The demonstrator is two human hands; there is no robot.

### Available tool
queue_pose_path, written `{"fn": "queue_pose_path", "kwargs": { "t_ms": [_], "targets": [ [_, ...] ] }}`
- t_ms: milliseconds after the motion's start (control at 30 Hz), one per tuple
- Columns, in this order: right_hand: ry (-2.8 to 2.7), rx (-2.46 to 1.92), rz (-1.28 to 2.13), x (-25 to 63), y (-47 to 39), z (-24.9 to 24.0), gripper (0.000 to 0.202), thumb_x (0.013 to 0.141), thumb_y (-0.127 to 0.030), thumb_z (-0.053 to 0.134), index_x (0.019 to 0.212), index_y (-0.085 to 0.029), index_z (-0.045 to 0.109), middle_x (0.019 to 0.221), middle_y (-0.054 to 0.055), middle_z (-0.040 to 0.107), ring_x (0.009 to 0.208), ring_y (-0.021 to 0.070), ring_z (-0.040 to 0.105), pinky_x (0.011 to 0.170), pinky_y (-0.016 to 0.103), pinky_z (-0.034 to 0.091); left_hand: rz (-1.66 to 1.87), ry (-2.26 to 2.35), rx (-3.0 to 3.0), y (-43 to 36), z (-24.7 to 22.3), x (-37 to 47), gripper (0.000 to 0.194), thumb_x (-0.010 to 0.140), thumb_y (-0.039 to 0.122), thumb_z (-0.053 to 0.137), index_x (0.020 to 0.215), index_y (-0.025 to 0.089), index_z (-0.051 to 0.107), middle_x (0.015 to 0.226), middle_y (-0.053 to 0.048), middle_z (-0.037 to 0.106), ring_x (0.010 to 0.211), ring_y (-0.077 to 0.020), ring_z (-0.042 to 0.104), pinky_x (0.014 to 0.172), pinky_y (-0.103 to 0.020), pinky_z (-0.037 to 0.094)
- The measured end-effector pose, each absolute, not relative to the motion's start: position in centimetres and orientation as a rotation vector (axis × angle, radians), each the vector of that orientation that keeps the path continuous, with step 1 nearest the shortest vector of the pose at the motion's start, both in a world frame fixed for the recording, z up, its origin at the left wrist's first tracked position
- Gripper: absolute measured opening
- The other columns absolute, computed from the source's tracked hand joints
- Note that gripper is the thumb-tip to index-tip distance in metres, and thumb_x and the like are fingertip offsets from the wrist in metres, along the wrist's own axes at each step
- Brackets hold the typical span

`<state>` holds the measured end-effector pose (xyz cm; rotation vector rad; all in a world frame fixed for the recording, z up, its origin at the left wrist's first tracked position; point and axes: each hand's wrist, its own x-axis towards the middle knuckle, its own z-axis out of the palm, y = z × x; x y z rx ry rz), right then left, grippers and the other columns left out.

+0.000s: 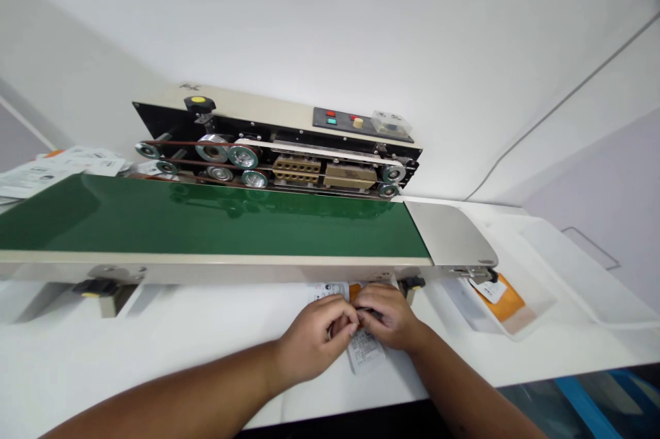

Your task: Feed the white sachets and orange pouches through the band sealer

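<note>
My left hand [317, 339] and my right hand [386, 315] meet just in front of the conveyor's front edge. The fingers of both are curled and pinched close together; what lies between them is too small to make out. Under and beside them, a printed white packet [367, 353] rests on the white table. Behind my left fingers another printed packet [330, 290] shows partly, and an orange piece [354, 291] peeks out between the hands. A green conveyor belt [232, 219] runs across beyond my hands.
Behind the belt stands a sealing machine [278, 143] with wheels and buttons. White printed packets [51, 171] are heaped at the far left. At the right, a white bin [536, 325] holds an orange packet [502, 298]; a metal plate [451, 233] ends the conveyor.
</note>
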<state>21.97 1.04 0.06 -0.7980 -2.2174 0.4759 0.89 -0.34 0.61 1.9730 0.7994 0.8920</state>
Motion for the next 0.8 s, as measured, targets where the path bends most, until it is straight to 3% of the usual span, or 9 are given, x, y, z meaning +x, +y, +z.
{"fn": "queue_pose_path", "kwargs": {
  "t_ms": [267, 333, 433, 533, 633, 800],
  "targets": [
    [-2.275, -0.815, 0.277, 22.7, 0.9, 0.0, 0.016, 0.097, -0.024, 0.056, 0.086, -0.019, 0.066, 0.072, 0.004, 0.066, 0.066, 0.0178, 0.061, 0.063, 0.031, 0.048, 0.905, 0.777, 1.976, -0.4, 0.8, 0.7, 0.01, 0.091, 0.016, 0.055, 0.084, 0.019, 0.061, 0.07, 0.0, 0.057, 0.067, -0.0151, 0.053, 0.064, -0.025, 0.041],
    [-2.252, -0.798, 0.164, 22.9, 0.5, 0.2, 0.015, 0.097, -0.026, 0.059, 0.087, -0.018, 0.066, 0.073, 0.005, 0.067, 0.067, 0.0185, 0.062, 0.064, 0.031, 0.048, 0.933, 0.793, 1.964, -0.6, 0.7, 0.6, 0.006, 0.091, 0.017, 0.056, 0.09, 0.019, 0.061, 0.074, 0.0, 0.057, 0.067, -0.0151, 0.053, 0.064, -0.025, 0.042],
    [-2.247, -0.727, 0.126, 23.0, -0.1, 0.8, 0.013, 0.098, -0.027, 0.061, 0.091, -0.018, 0.066, 0.078, 0.006, 0.07, 0.071, 0.019, 0.064, 0.066, 0.031, 0.049, 0.948, 0.856, 1.964, -0.8, 0.5, 0.6, 0.016, 0.087, 0.019, 0.063, 0.104, 0.02, 0.061, 0.078, 0.0, 0.058, 0.068, -0.0154, 0.052, 0.065, -0.026, 0.043],
    [-2.269, -0.734, 0.148, 22.9, -0.5, 1.7, 0.02, 0.1, -0.037, 0.058, 0.096, -0.019, 0.067, 0.083, 0.006, 0.072, 0.075, 0.0192, 0.067, 0.068, 0.031, 0.05, 0.921, 0.857, 1.984, -0.8, 0.4, 0.6, 0.004, 0.091, 0.02, 0.061, 0.093, 0.02, 0.064, 0.072, 0.001, 0.058, 0.067, -0.0148, 0.052, 0.065, -0.025, 0.041],
    [-2.336, -0.853, 0.139, 23.2, -0.5, 2.8, 0.034, 0.1, -0.05, 0.051, 0.101, -0.019, 0.067, 0.082, 0.006, 0.072, 0.073, 0.0201, 0.066, 0.066, 0.031, 0.049, 0.984, 0.92, 1.913, -0.5, 0.5, 0.6, 0.02, 0.096, 0.025, 0.056, 0.079, 0.019, 0.063, 0.068, 0.001, 0.057, 0.064, -0.0139, 0.051, 0.062, -0.025, 0.039],
    [-2.537, -1.068, 0.282, 24.7, -0.4, 5.5, 0.032, 0.103, -0.038, 0.049, 0.08, -0.021, 0.063, 0.065, 0.0, 0.063, 0.059, 0.0156, 0.057, 0.054, 0.027, 0.038, 1.034, 0.947, 1.757, -0.1, 0.5, 0.6, 0.022, 0.096, 0.031, 0.058, 0.079, 0.018, 0.064, 0.067, 0.001, 0.055, 0.062, -0.0137, 0.05, 0.06, -0.024, 0.039]
  ]
}}
